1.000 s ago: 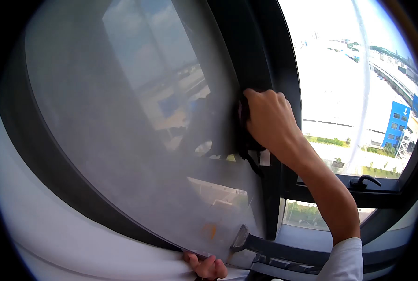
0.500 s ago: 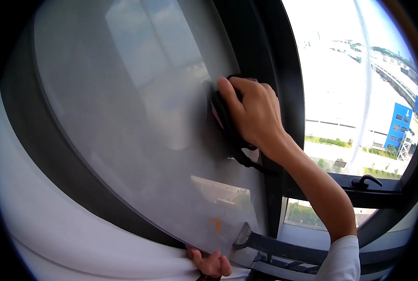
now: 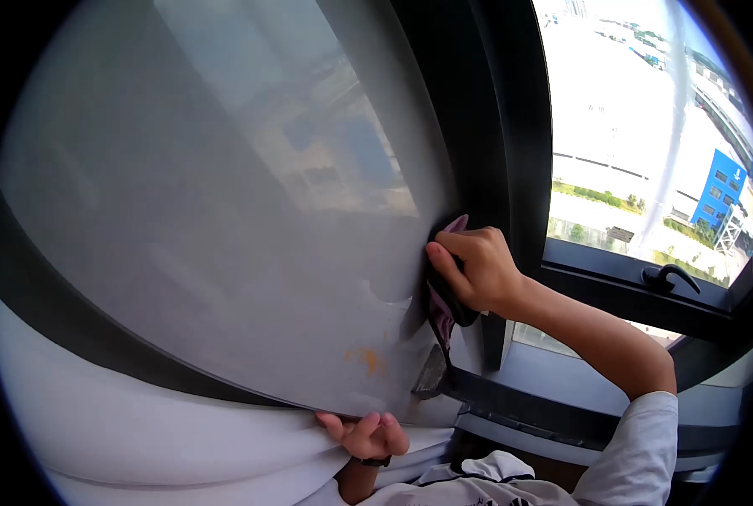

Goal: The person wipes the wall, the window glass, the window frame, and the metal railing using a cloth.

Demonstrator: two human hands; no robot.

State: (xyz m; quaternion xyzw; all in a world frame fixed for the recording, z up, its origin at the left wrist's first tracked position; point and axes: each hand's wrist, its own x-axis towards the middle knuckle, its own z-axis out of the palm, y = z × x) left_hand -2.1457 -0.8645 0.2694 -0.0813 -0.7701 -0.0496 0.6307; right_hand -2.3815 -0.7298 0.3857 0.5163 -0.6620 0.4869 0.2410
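My right hand [image 3: 482,271] grips a black and pinkish cloth [image 3: 444,308] and presses it against the right edge of a large grey glossy panel [image 3: 224,253], beside the dark frame. My left hand [image 3: 366,435] is at the panel's bottom edge, palm up with curled fingers, next to the white curtain [image 3: 165,430]. What its fingers hold, if anything, is hidden. Orange-brown marks [image 3: 368,360] show on the lower part of the panel, between the two hands.
A dark window frame [image 3: 520,152] stands right of the panel, with a black handle [image 3: 672,277] on its lower bar. A grey rail [image 3: 537,409] with a rough end piece [image 3: 429,372] meets the panel low down. Buildings show outside.
My right hand has moved down along the panel's right side with the cloth. The view has tilted downward, and more of my left wrist and shirt now shows. My left hand stays at the bottom edge.
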